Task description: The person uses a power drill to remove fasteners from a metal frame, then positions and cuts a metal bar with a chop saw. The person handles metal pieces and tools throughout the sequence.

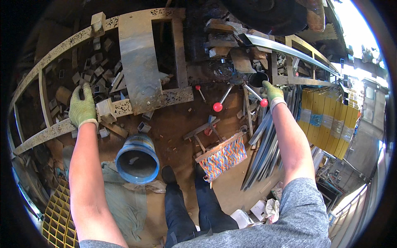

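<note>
Both my hands wear yellow-green work gloves. My left hand (82,108) reaches over the near rail of a long, pitted metal frame (62,127), its thumb apart from the fingers. Beyond its fingertips lies a heap of short cut square-tube pieces (98,71). Out to the right, my right hand (273,92) is closed against the side of a dark round metal cup (257,78); part of its grip is hidden. Close to that wrist is a lever with a red ball knob (264,103). A second red-knobbed lever (218,107) stands further left.
A blue bucket (137,165) and a stool with a colourful woven seat (225,158) stand near my feet. Long metal profiles (264,144) lean at the right, below stacked yellow bars (328,120). A silver channel (289,49) extends to the far right.
</note>
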A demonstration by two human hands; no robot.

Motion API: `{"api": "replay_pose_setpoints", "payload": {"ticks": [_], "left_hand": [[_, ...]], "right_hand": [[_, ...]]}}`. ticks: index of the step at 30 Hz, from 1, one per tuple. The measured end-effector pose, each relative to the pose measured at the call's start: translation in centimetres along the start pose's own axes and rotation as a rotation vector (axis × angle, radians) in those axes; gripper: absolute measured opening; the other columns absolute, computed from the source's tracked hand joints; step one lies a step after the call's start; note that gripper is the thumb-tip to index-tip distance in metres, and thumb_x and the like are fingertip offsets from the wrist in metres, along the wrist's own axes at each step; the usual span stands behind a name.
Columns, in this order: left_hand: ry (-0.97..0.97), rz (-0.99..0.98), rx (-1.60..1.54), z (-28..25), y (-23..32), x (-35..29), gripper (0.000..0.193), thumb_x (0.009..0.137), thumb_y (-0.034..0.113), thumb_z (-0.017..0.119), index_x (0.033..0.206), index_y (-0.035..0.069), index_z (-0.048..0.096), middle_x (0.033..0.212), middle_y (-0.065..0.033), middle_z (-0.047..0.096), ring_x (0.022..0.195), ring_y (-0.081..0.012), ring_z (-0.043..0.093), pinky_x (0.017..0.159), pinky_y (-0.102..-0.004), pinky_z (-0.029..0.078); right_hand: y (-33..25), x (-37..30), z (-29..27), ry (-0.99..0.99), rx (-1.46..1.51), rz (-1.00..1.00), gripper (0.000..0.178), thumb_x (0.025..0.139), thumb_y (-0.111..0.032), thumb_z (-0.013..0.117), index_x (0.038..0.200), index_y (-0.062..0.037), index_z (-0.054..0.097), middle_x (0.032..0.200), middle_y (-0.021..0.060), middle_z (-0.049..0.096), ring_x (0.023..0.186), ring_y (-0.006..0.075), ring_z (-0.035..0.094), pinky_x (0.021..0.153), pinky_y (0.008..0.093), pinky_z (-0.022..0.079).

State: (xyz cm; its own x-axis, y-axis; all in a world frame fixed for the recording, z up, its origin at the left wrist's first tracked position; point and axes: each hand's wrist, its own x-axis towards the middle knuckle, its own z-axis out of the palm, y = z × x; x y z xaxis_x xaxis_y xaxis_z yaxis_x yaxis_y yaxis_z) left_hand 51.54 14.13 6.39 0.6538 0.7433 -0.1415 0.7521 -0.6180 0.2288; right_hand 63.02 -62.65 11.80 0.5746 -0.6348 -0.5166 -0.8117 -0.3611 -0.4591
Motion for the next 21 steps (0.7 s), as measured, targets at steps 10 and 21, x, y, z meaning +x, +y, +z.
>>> {"api": "replay_pose_setpoints", "payload": {"ticks": [10, 21], "left_hand": [[0.002, 0.005, 0.013, -0.1, 0.1, -0.1, 0.077, 0.109, 0.081, 0.063, 0.158, 0.023, 0.078, 0.155, -0.0190, 0.079, 0.140, -0.0467, 0.075, 0.119, -0.0555, 0.058], [-0.024, -0.005, 0.000, -0.3, 0.2, 0.0, 0.079, 0.108, 0.083, 0.062, 0.158, 0.024, 0.078, 0.155, -0.0197, 0.079, 0.143, -0.0463, 0.074, 0.122, -0.0553, 0.056]], "right_hand": [[-2.1, -0.5, -0.1, 0.069, -0.310, -0.095, 0.069, 0.095, -0.061, 0.094, 0.125, 0.0008, 0.089, 0.106, 0.0129, 0.091, 0.093, 0.0219, 0.086, 0.087, 0.0397, 0.066], [-5.2, -4.7, 0.0, 0.338, -0.714, -0.445, 0.089, 0.094, -0.066, 0.089, 0.158, -0.0062, 0.074, 0.148, 0.0261, 0.082, 0.138, 0.0458, 0.077, 0.120, 0.0503, 0.057]]}}
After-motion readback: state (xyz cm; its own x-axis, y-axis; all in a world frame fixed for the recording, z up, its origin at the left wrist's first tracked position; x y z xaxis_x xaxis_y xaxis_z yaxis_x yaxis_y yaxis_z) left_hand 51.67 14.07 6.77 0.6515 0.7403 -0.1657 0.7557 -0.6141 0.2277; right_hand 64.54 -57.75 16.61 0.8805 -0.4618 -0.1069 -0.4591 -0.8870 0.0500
